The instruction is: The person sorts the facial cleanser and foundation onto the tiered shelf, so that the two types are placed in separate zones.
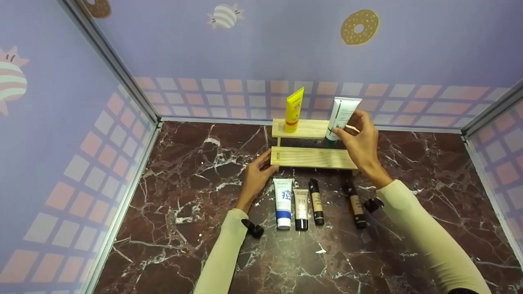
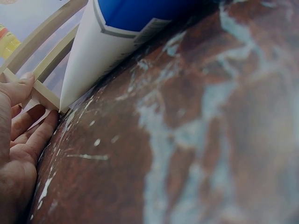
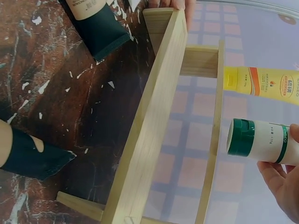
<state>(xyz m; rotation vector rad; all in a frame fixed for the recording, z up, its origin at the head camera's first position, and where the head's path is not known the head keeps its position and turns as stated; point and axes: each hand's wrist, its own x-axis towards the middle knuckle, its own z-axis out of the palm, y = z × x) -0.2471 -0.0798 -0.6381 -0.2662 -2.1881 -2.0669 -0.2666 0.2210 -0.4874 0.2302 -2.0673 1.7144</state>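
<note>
My right hand (image 1: 361, 141) pinches a white squeeze tube (image 1: 343, 112) between thumb and fingers, its green cap (image 3: 241, 137) pointing down close to the upper shelf of a two-step wooden rack (image 1: 314, 158). In the right wrist view the cap stands just off the shelf edge. A yellow tube (image 1: 294, 110) stands cap down on the upper shelf, to the left. My left hand (image 1: 258, 175) grips the left end of the lower step, thumb (image 2: 21, 88) against the wood and fingers curled beside it.
In front of the rack lie a white and blue tube (image 1: 283, 203), a beige BB tube (image 1: 301, 209) and two slim black and beige tubes (image 1: 316, 202), one of them (image 1: 356, 206) farther right near my right wrist. Patterned walls (image 1: 245, 98) enclose the dark marbled tabletop (image 1: 184, 196).
</note>
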